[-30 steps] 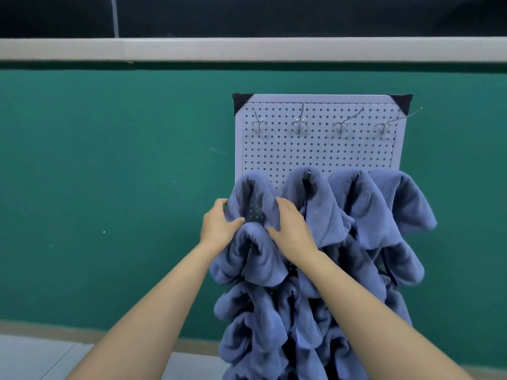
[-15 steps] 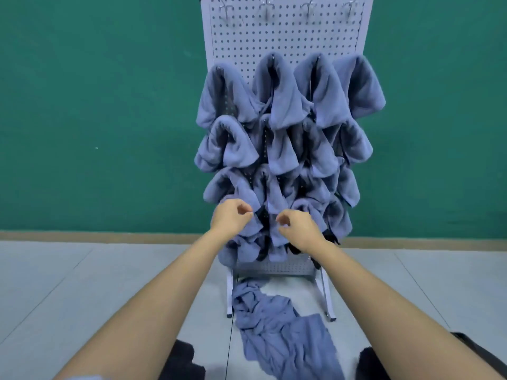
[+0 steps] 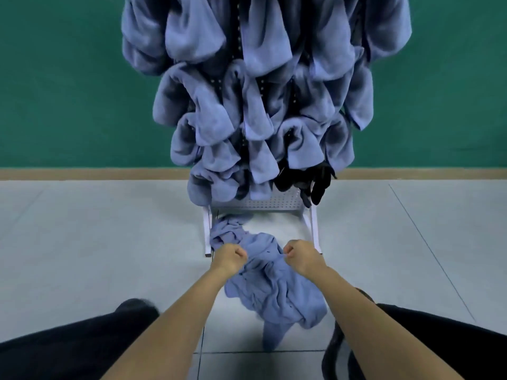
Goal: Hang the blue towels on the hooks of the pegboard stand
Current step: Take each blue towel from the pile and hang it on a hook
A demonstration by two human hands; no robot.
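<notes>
Over the towel (image 3: 274, 292), left hand (image 3: 230, 256) and right hand (image 3: 301, 255) have dropped.

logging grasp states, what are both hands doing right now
left hand: closed fist over the floor towel, no cloth visibly gripped
right hand: closed fist over the same towel, no cloth visibly gripped

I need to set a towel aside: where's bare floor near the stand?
Bare floor lies left of the stand's left leg and right of its right leg. Crowded: towel pile between the legs, at the left hand and right hand.
</notes>
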